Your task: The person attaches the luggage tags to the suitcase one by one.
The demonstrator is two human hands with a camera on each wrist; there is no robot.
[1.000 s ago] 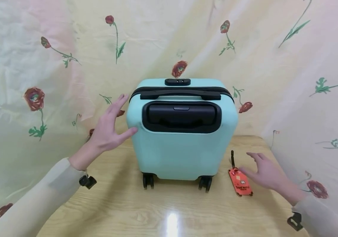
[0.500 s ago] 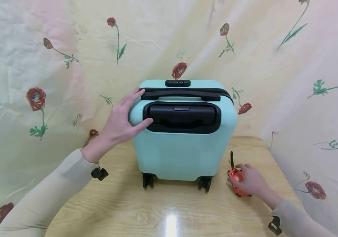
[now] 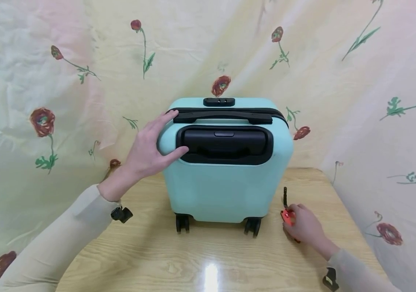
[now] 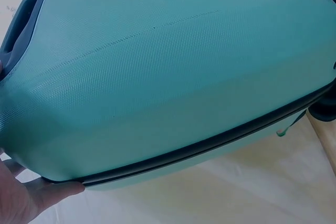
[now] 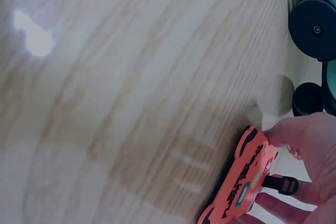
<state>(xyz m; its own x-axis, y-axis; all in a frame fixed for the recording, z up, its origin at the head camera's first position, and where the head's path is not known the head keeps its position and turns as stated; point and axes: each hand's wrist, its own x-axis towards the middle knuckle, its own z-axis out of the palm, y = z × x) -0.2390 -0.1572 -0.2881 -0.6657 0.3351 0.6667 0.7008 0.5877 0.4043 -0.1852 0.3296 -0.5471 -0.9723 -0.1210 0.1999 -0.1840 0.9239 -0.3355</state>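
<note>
A mint-green suitcase (image 3: pixel 222 190) stands upright on its black wheels. My left hand (image 3: pixel 147 150) rests on its upper left corner, fingers fairly straight along the top edge and thumb at the black recess (image 3: pixel 226 142). In the left wrist view, fingers (image 4: pixel 52 193) touch the shell beside the black zip seam (image 4: pixel 184 155). To the right of the suitcase, my right hand (image 3: pixel 305 225) grips an orange-red luggage tag (image 5: pixel 244 177) by its edges, covering much of it in the head view. The tag's black strap (image 3: pixel 285 197) sticks out beyond the fingers.
The light wooden table (image 3: pixel 171 259) bears the suitcase. Behind and at both sides hangs a pale cloth (image 3: pixel 102 48) with red flowers. The suitcase's black wheels (image 5: pixel 315 29) stand close to the right hand. A black carry handle (image 3: pixel 222 116) spans the suitcase's top.
My left hand has moved right onto the suitcase's corner and stays there. My right hand has come down and left over the luggage tag and closed its fingers on it.
</note>
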